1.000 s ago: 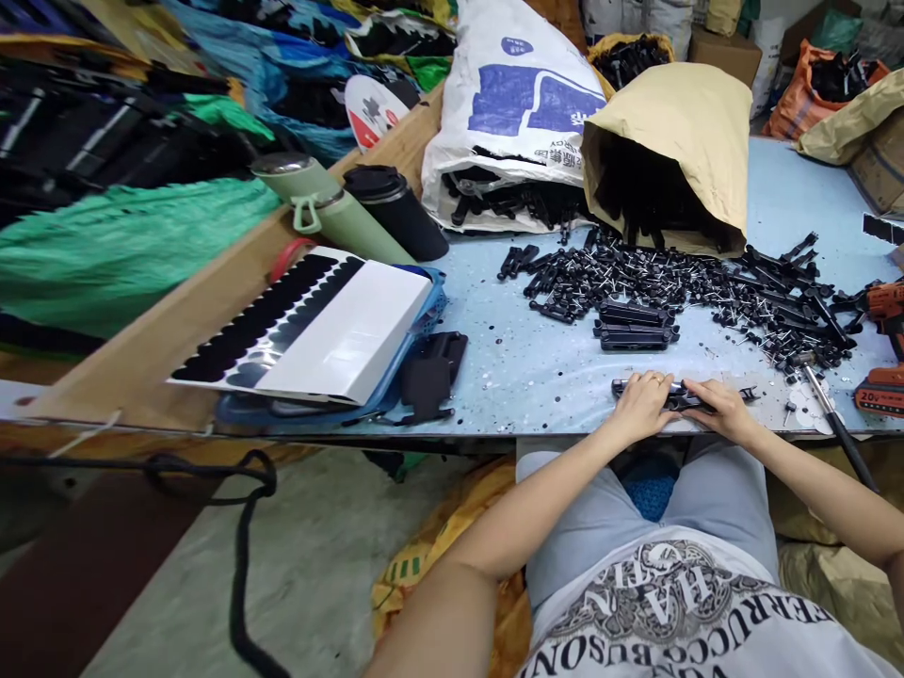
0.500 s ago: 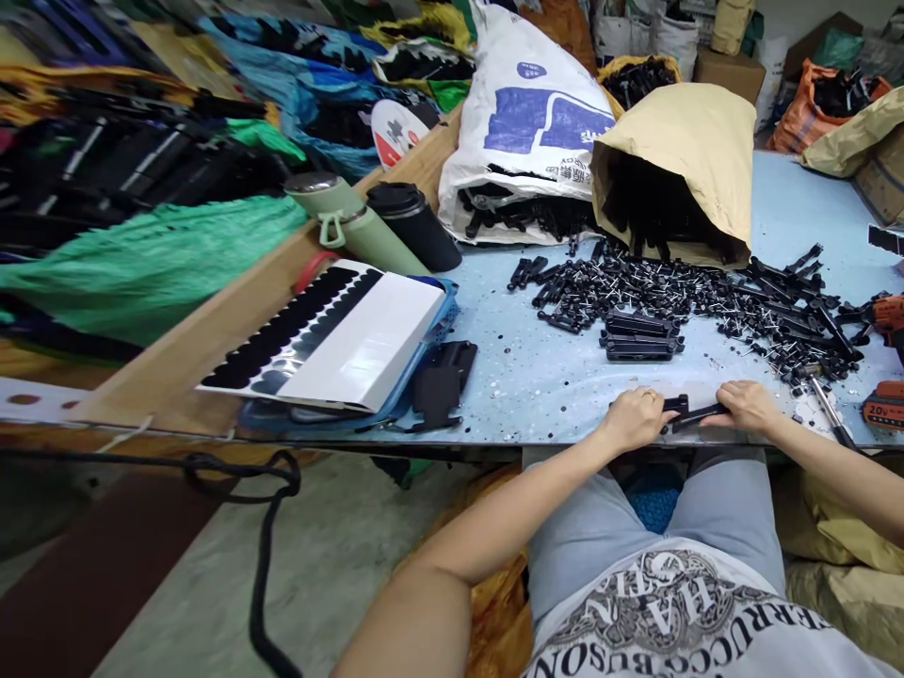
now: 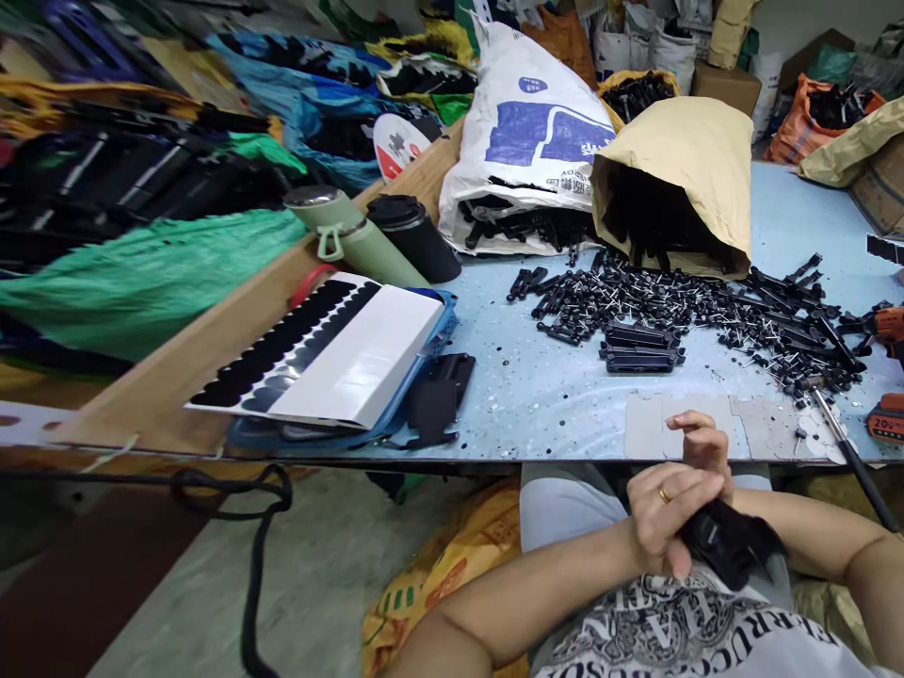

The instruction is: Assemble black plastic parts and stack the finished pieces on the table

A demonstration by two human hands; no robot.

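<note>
My left hand, with a ring on one finger, is in front of my body just below the table edge. Its fingers and thumb close around one end of a blurred black plastic part, whose exact kind I cannot make out. Right behind it, my right hand is raised over the table edge with loosely bent fingers spread apart, and nothing shows in them. Fingers of the left hand overlap the base of the right hand, hiding where the two meet. Several black plastic bars lie stacked on the table beyond.
A heap of black parts and metal pins spreads before a paper sack and a white sack. At right are a screwdriver-like tool and an orange battery. Sticker sheets and a green bottle lie left.
Both hands have left the tabletop, where they held slim black pieces, and come together nearer my body. The right hand has opened upward. A larger black part now shows by the left hand.
</note>
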